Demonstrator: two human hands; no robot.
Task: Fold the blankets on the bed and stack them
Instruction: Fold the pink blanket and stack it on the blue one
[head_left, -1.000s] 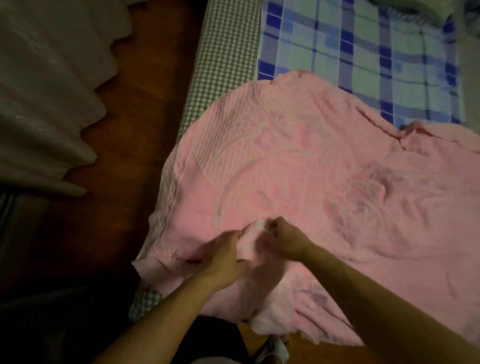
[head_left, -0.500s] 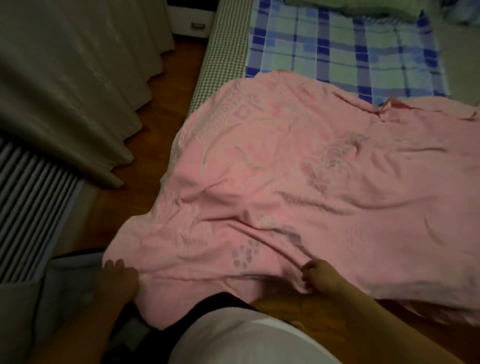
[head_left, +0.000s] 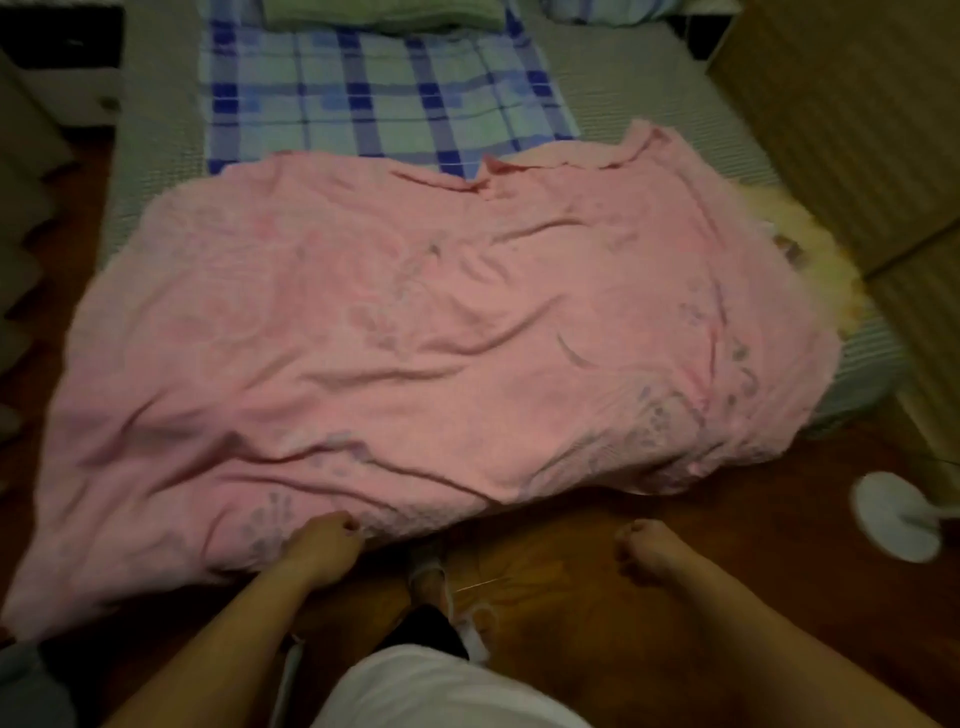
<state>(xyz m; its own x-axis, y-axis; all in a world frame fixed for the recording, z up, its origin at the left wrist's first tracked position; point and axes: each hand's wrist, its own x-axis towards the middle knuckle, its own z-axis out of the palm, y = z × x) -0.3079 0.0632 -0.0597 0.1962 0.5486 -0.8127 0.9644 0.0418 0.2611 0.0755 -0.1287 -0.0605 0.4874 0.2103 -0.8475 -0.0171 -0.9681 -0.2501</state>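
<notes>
A large pink blanket (head_left: 415, 332) lies spread and wrinkled across the bed, its near edge hanging over the foot toward me. My left hand (head_left: 324, 545) is at that near edge, fingers curled and pinching the fabric. My right hand (head_left: 649, 551) is a closed fist over the wooden floor, apart from the blanket and holding nothing. Beyond the pink blanket a blue plaid blanket (head_left: 363, 98) lies flat on the mattress. A yellow fluffy blanket (head_left: 753, 244) pokes out from under the pink blanket's right side.
The checked mattress (head_left: 156, 135) shows at the left. A green folded cloth (head_left: 384, 13) sits at the head. Brown panels (head_left: 841, 130) stand along the right side. A white fan base (head_left: 893, 519) is on the floor at right. My foot (head_left: 431, 582) is below the bed's edge.
The view has swung right. My left hand moved from the blanket's left corner to the middle of the near edge. My right hand let go and moved right, off the blanket.
</notes>
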